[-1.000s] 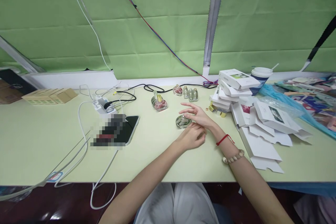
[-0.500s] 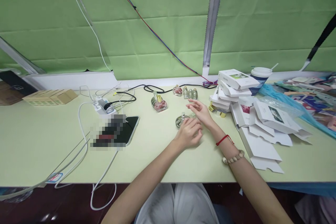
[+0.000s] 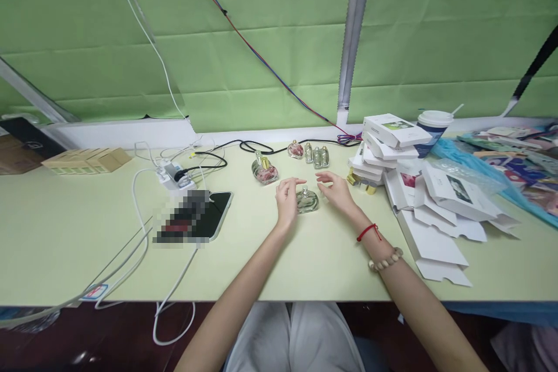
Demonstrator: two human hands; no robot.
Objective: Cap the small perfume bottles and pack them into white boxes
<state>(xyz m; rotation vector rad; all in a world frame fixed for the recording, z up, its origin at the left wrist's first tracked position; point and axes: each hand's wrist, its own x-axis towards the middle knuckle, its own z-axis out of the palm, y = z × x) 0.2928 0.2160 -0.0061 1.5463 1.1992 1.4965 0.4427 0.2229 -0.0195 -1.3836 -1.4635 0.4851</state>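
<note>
Clear glass is seen in the wide, rounded perfume bottle (image 3: 308, 202), which is stood upright on the pale yellow tabletop (image 3: 248, 256) just below and right of the frame's centre, flanked by both hands. The bottle's left edge is overlapped by the bent fingers of the left hand (image 3: 287, 202); whether the glass is gripped or merely touched there cannot be told. The right hand (image 3: 336, 190) is held apart on the other side, its fingers parted and nothing seen between them. The smooth, probably slippery walls are best steadied low and evenly from both sides, with the narrow neck spared any sideways force. Room is best left towards the small glass bottles (image 3: 325, 157) just above and right of the frame's centre, since glass could be chipped by a knock.
</note>
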